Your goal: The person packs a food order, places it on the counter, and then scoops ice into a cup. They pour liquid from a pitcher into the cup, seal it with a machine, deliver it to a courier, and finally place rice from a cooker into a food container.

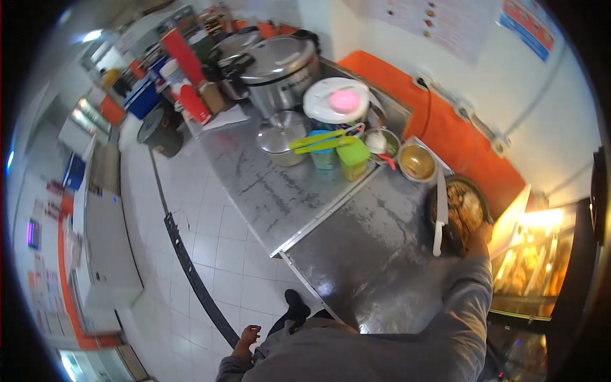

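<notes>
My right hand (478,240) is at the near right rim of a round black pan (487,197) and appears closed on it; its fingers are partly hidden. Browned pieces of food (464,207) fill the pan. A long knife (440,213) with a white handle lies across the pan's left edge, its handle over the metal counter. My left hand (251,334) hangs low beside my body above the floor, fingers loosely bent and nothing visible in them.
A lit glass food warmer (531,267) stands close to my right arm. Along the metal counter (382,235) are a steel bowl (417,161), green-handled tongs (324,141), plastic containers (353,158), a lidded pot (281,137) and a large pressure cooker (280,70). White floor tiles (223,219) lie left.
</notes>
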A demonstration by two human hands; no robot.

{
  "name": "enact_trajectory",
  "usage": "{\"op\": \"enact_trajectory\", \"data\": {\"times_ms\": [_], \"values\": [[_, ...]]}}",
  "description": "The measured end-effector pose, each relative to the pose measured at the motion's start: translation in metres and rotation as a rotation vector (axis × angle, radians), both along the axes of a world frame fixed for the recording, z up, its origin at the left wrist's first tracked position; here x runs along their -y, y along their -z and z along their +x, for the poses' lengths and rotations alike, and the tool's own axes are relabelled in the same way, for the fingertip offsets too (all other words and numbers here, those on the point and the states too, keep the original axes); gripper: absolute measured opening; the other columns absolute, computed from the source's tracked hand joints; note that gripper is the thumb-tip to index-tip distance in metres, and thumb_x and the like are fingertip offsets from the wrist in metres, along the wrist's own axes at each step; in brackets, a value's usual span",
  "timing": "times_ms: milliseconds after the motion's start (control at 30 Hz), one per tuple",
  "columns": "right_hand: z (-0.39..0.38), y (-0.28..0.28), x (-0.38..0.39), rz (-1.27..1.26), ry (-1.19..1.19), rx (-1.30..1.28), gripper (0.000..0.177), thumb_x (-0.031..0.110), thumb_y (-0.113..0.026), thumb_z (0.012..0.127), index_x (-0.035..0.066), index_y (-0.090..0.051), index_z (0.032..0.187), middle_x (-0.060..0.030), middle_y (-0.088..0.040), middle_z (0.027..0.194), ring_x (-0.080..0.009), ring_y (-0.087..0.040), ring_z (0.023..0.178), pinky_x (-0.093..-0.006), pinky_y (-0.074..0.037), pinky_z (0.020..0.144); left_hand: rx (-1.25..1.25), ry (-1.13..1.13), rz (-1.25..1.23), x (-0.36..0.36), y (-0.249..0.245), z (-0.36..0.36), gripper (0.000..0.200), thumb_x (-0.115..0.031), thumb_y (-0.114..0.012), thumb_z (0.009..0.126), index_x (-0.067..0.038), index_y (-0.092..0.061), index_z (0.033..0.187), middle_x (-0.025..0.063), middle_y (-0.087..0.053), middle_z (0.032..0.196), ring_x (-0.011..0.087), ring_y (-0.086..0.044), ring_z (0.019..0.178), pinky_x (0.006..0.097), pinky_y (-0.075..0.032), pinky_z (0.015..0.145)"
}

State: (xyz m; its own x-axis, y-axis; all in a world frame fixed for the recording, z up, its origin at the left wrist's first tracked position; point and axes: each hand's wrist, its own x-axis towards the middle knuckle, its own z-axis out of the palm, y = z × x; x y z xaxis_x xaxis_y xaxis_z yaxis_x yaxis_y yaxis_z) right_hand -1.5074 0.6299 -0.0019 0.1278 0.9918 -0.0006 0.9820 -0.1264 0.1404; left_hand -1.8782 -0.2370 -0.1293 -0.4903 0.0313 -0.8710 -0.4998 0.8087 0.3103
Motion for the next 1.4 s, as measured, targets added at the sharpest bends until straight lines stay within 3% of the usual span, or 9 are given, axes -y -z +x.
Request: {"op": "enact_trajectory", "data": {"times_ms": [100,267,367,533,800,933,1067,1167,1400], "values": [[-0.004,-0.005,-0.02,0.186,0.215,-0.384,0.023,0.009,-0.049,0.09,0.003,-0.069,0.1,-0.0197,-0.067,0.104,-0.0345,-0.066,0.096,-0.0431,-0.055,0.076,-0.003,-0.066,0.018,0.008,0.002,0.003,0.042,-0.036,-0.067,0.086,-0.007,-0.059,0.116,0.0088,-0.067,0.098,0.0241,-0.067,0.082,0.0419,-0.054,0.059],[-0.043,-0.077,-0.007,0.358,-0.392,-0.406,0.034,0.03,-0.067,0.083,-0.004,-0.069,0.087,-0.0262,-0.064,0.073,-0.0436,-0.063,0.07,-0.0479,-0.049,0.061,-0.012,-0.095,0.033,0.026,0.011,-0.013,0.043,-0.037,-0.066,0.086,-0.008,-0.058,0.118,0.0084,-0.067,0.097,0.0233,-0.067,0.083,0.0423,-0.053,0.059],[-0.133,-0.158,0.088,0.255,-0.382,-1.095,0.032,0.028,-0.069,0.083,-0.004,-0.07,0.085,-0.0034,-0.053,0.054,-0.0101,-0.049,0.046,-0.0281,-0.036,0.04,0.046,-0.145,0.062,0.041,0.038,-0.025,0.043,-0.036,-0.067,0.086,-0.009,-0.057,0.118,0.0077,-0.066,0.097,0.0234,-0.067,0.08,0.0417,-0.053,0.058],[-0.328,-0.213,0.279,-0.631,-0.419,-2.312,0.011,0.021,-0.062,0.089,0.013,-0.054,0.087,0.0049,-0.046,0.064,-0.0049,-0.031,0.037,-0.0217,-0.025,0.035,0.054,-0.174,0.211,0.066,0.081,-0.068,0.041,-0.034,-0.065,0.088,-0.01,-0.057,0.12,0.0083,-0.065,0.103,0.0243,-0.067,0.085,0.042,-0.054,0.058],[-0.565,-0.278,0.56,-1.981,-0.822,-2.465,0.032,0.02,-0.074,0.081,0.002,-0.058,0.102,-0.0027,-0.056,0.068,-0.0079,-0.045,0.042,-0.0251,-0.033,0.036,-0.138,-0.39,0.253,0.183,0.085,-0.131,0.045,-0.036,-0.068,0.085,-0.009,-0.055,0.12,0.0082,-0.066,0.099,0.0228,-0.067,0.083,0.0399,-0.053,0.055],[-0.64,-0.319,0.64,-1.081,-1.795,-2.426,0.035,0.016,-0.081,0.072,-0.004,-0.067,0.097,-0.0084,-0.063,0.071,-0.0124,-0.057,0.05,-0.0289,-0.043,0.044,-0.002,-0.482,0.155,0.23,0.073,-0.145,0.041,-0.038,-0.07,0.084,-0.012,-0.058,0.114,0.0045,-0.065,0.095,0.0227,-0.064,0.078,0.0451,-0.051,0.065],[-0.695,-0.374,0.688,-0.84,-2.446,-2.379,0.021,0.016,-0.075,0.081,-0.002,-0.066,0.077,-0.0088,-0.059,0.067,-0.0141,-0.053,0.047,-0.0255,-0.032,0.039,0.149,-0.588,0.171,0.233,0.134,-0.185,0.049,-0.041,-0.065,0.086,-0.01,-0.056,0.124,0.0065,-0.061,0.115,0.0237,-0.059,0.098,0.0466,-0.048,0.072],[-0.754,-0.384,0.697,-0.642,-2.635,-2.266,0.013,0.01,-0.077,0.077,0.0,-0.069,0.079,-0.0066,-0.058,0.066,-0.0133,-0.054,0.05,-0.0256,-0.032,0.04,0.404,-0.889,0.527,0.199,0.17,-0.267,0.05,-0.042,-0.065,0.086,-0.009,-0.056,0.122,0.0068,-0.062,0.115,0.0233,-0.061,0.095,0.0448,-0.049,0.072],[-0.925,-0.393,0.71,-0.329,-2.504,-2.41,0.02,0.021,-0.073,0.083,0.014,-0.072,0.102,0.0017,-0.046,0.062,-0.0091,-0.044,0.049,-0.0256,-0.031,0.039,-0.163,-0.577,0.464,0.152,0.096,-0.501,0.045,-0.04,-0.067,0.086,-0.01,-0.056,0.119,0.0054,-0.063,0.101,0.0217,-0.065,0.086,0.0411,-0.05,0.06]]}}
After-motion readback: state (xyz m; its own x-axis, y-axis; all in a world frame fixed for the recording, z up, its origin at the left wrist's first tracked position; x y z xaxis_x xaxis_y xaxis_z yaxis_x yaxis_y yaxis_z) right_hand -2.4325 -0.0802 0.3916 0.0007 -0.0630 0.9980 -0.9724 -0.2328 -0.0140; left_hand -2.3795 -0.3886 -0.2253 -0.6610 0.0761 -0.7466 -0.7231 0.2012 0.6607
